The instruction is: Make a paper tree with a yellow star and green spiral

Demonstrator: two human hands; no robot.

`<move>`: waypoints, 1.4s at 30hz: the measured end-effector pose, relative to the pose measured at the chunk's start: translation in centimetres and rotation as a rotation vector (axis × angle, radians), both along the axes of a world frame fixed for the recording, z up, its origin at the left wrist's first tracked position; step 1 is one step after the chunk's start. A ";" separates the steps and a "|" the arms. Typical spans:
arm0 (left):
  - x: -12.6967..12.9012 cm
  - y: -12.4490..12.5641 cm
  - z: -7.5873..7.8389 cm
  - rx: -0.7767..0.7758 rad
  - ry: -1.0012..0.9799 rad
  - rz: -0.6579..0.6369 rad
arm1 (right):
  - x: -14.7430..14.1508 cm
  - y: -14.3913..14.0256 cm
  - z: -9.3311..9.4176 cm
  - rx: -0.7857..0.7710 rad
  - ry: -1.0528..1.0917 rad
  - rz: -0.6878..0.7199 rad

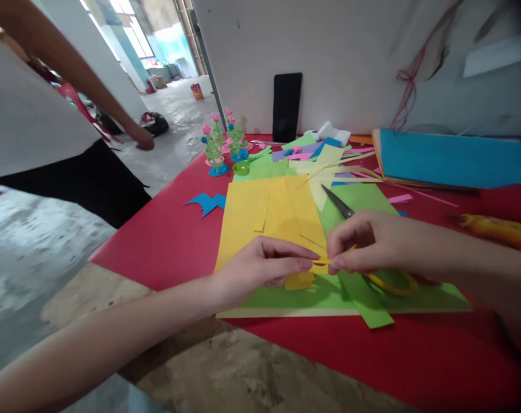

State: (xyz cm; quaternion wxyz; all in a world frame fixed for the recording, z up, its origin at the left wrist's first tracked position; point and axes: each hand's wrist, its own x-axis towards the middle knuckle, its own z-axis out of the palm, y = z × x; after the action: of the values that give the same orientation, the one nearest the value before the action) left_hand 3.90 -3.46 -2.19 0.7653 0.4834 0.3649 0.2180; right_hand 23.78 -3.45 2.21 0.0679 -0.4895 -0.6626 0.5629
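Note:
Between my two hands is a small yellow paper strip (321, 263), pinched at its left end by my left hand (271, 264) and at its right end by my right hand (357, 244). Both hands are closed, thumb against fingers. Beneath them lie a yellow paper sheet (247, 206) and a green sheet (269, 301). Scissors with dark blades (337, 202) and yellow handles (393, 284) rest under my right hand, partly hidden by it. A cut green strip (370, 310) sticks out below that hand.
Paper flower models (217, 152) stand at the back left beside blue scraps (206, 203). A phone (287, 106) leans on the wall. Blue sheets (454, 158) lie at the back right, near a yellow tool (497, 228). A person (41, 126) stands left of the red table (170, 229).

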 end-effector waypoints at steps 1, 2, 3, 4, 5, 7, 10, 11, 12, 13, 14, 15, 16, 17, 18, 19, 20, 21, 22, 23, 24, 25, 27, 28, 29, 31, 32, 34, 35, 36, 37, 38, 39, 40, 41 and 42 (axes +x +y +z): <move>0.0 0.0 0.0 -0.010 -0.002 0.002 | -0.1 0.0 0.1 -0.005 0.009 -0.005; 0.0 0.0 0.0 -0.016 -0.003 0.001 | -0.1 0.0 0.1 -0.011 0.016 -0.008; 0.0 -0.1 0.0 -0.019 -0.003 0.002 | -0.1 0.0 0.1 -0.016 0.021 -0.009; 0.1 -0.1 0.0 -0.019 -0.004 0.004 | -0.1 0.0 0.1 -0.021 0.025 -0.011; 0.1 -0.1 0.0 -0.019 -0.007 0.007 | -0.2 0.0 0.1 -0.024 0.026 -0.012; 0.1 -0.1 0.0 -0.027 -0.017 0.011 | -0.2 0.1 0.0 -0.030 0.030 -0.016; 0.2 -0.1 0.0 -0.043 -0.028 0.014 | -0.2 0.1 -0.1 -0.031 0.038 -0.022; 0.2 -0.1 -0.1 -0.043 -0.025 0.014 | -0.2 0.1 -0.1 -0.033 0.041 -0.024; 0.2 -0.1 -0.1 -0.043 -0.021 0.016 | -0.2 0.1 -0.1 -0.037 0.043 -0.024; 0.2 -0.1 -0.1 -0.041 -0.015 0.019 | -0.1 0.1 -0.1 -0.040 0.045 -0.021; 0.2 -0.1 -0.1 -0.039 -0.010 0.026 | -0.1 0.0 -0.1 -0.043 0.046 -0.018; 0.2 -0.1 -0.1 -0.036 -0.006 0.033 | -0.1 0.0 0.0 -0.041 0.044 -0.015; 0.2 -0.1 -0.2 -0.032 -0.002 0.041 | -0.1 0.0 0.0 -0.038 0.040 -0.013; 0.2 -0.1 -0.2 -0.025 0.002 0.049 | -0.1 0.0 0.0 -0.034 0.032 -0.012; 0.2 -0.1 -0.2 -0.017 0.005 0.057 | -0.1 -0.1 0.1 -0.028 0.021 -0.011; 0.2 -0.1 -0.3 -0.010 0.008 0.063 | -0.2 -0.1 0.1 -0.020 0.008 -0.008; 0.2 -0.1 -0.3 -0.003 0.010 0.069 | -0.2 -0.1 0.1 -0.008 -0.006 -0.003; 0.2 -0.1 -0.3 0.002 0.015 0.074 | -0.2 0.0 0.2 0.008 -0.020 0.002; 0.2 -0.1 -0.2 0.006 0.019 0.081 | -0.3 0.0 0.2 0.025 -0.032 0.006; 0.2 -0.1 -0.2 0.008 0.024 0.089 | -0.3 0.0 0.3 0.044 -0.041 0.009; 0.2 -0.1 -0.2 0.007 0.029 0.099 | -0.3 0.0 0.3 0.060 -0.050 0.010; 0.3 -0.1 -0.1 0.003 0.034 0.111 | -0.2 0.1 0.3 0.072 -0.061 0.010; 0.3 -0.1 0.0 -0.006 0.043 0.129 | -0.2 0.2 0.1 0.090 -0.083 0.004; 0.3 -0.1 0.0 -0.009 0.047 0.134 | -0.1 0.2 0.0 0.097 -0.088 0.000; 0.3 -0.1 0.0 -0.009 0.053 0.135 | -0.1 0.3 -0.1 0.107 -0.093 -0.005; 0.3 -0.1 0.0 -0.001 0.063 0.133 | 0.0 0.4 -0.3 0.133 -0.110 -0.022; 0.3 -0.1 -0.1 0.003 0.068 0.132 | 0.1 0.5 -0.3 0.151 -0.131 -0.030; 0.3 0.0 -0.2 0.011 0.078 0.135 | 0.3 0.5 0.1 0.233 -0.196 -0.053; 0.3 0.0 -0.3 0.014 0.083 0.140 | 0.5 0.4 0.4 0.309 -0.230 -0.078; 0.3 0.0 -0.4 0.013 0.089 0.145 | 0.7 0.3 0.9 0.399 -0.268 -0.107; 0.2 0.0 -0.5 0.012 0.094 0.151 | 1.1 0.1 1.5 0.493 -0.317 -0.146; 0.2 0.0 -0.6 0.013 0.097 0.157 | 1.7 -0.1 2.1 0.586 -0.378 -0.195; 0.2 0.0 -0.6 0.015 0.100 0.160 | 2.4 -0.5 2.7 0.658 -0.457 -0.243; 0.2 -0.1 -0.7 0.022 0.104 0.160 | 3.3 -1.0 3.1 0.708 -0.550 -0.291; 0.2 -0.1 -0.8 0.032 0.109 0.159 | 4.5 -1.6 3.3 0.763 -0.640 -0.342; 0.2 -0.1 -0.8 0.042 0.117 0.155 | 5.9 -2.3 3.3 0.826 -0.707 -0.351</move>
State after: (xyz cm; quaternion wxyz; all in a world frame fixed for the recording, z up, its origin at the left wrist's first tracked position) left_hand 4.07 -3.57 -3.03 0.7133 0.4817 0.4404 0.2555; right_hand 29.72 -5.71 5.48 0.1204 -0.6837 -0.7187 0.0393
